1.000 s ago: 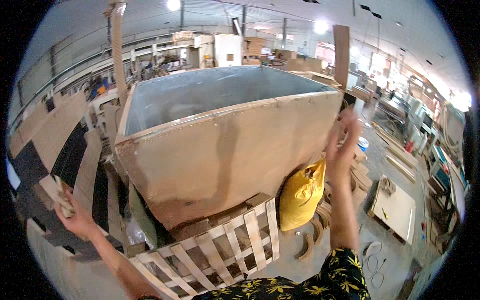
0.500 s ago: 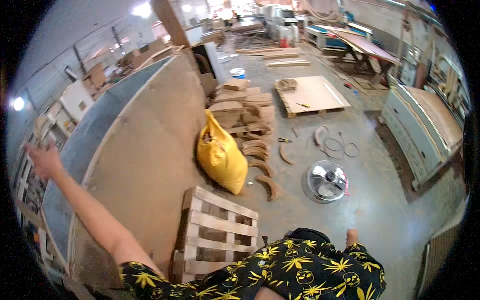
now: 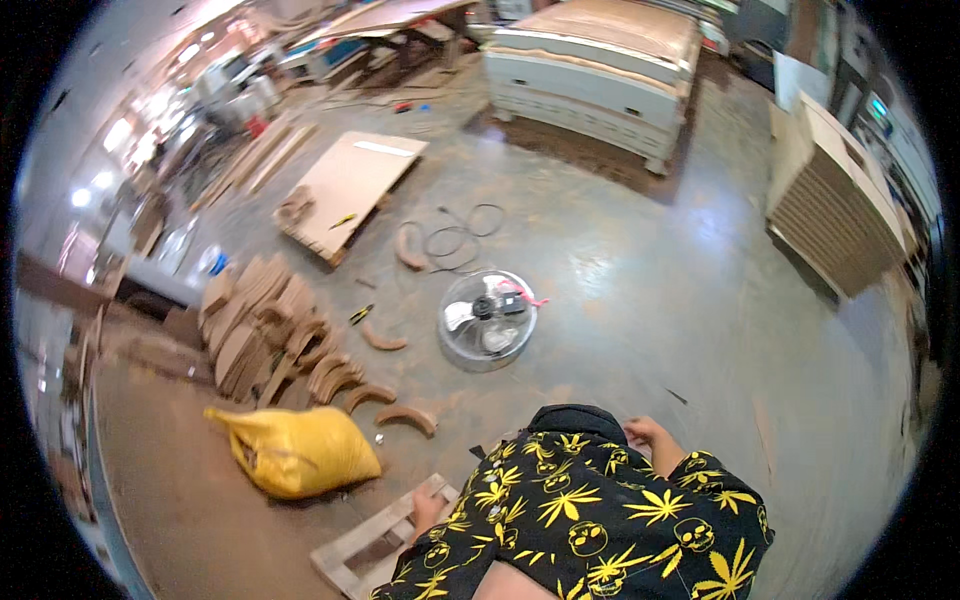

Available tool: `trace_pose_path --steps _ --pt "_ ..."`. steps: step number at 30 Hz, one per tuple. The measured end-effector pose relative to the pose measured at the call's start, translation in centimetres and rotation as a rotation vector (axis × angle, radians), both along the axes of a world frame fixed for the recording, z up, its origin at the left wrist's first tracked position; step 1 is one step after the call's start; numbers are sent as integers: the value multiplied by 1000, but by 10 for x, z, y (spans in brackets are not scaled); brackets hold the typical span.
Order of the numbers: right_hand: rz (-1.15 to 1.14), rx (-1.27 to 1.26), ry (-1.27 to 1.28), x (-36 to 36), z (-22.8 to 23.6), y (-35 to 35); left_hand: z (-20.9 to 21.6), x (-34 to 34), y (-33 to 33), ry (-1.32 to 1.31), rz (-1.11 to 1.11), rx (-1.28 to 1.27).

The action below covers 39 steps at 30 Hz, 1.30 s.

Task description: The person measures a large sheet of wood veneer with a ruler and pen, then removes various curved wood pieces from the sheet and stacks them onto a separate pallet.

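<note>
My left hand (image 3: 428,506) hangs low in front of me, over the edge of a slatted wooden pallet (image 3: 345,565). Blur smears its fingers, and whether it touches the pallet I cannot tell. On the other side of my black and yellow patterned shirt (image 3: 590,500), my right hand (image 3: 648,436) is held close to my body. Its fingers look curled in, and their inner side is hidden. Left of the pallet a full yellow sack (image 3: 305,455) lies on its side. Ahead on the floor is a round fan (image 3: 487,320) with a clear cage.
Curved wooden pieces (image 3: 270,315) are heaped at the left, several strewn toward me. Black-and-yellow pliers (image 3: 361,315) and a coiled cable (image 3: 465,240) lie on the floor. Beyond are a low board platform (image 3: 365,180), a large white cabinet (image 3: 580,95) and a stacked wooden block (image 3: 840,200).
My view has swung to the right, so the sack, fan and platform sit further left. My left arm has dropped from its outstretched position, and more of my right hand shows.
</note>
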State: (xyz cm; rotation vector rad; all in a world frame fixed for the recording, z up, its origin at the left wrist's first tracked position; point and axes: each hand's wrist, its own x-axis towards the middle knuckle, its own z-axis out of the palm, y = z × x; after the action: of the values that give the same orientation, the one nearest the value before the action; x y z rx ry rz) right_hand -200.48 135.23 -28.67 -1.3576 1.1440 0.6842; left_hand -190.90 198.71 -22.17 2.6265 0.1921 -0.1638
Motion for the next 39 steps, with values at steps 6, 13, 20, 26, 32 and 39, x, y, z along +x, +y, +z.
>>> trace_pose_path --steps 6,13,20,26,32,39 --pt "-111 -838 -267 51 50 -93 -23 111 -27 471 249 -138" --pt "-234 -888 -307 135 162 -133 -30 285 -54 367 476 -261" --pt "-462 -712 -202 93 37 -138 -55 509 -236 409 337 -306" --pt "-659 -172 103 108 24 -97 -46 625 -462 312 -166 -505" --pt "-1076 -86 278 94 -1 -84 38 618 -651 357 -893 -417" --pt "-999 -13 233 203 -29 -223 -37 696 -643 403 -661 -179"
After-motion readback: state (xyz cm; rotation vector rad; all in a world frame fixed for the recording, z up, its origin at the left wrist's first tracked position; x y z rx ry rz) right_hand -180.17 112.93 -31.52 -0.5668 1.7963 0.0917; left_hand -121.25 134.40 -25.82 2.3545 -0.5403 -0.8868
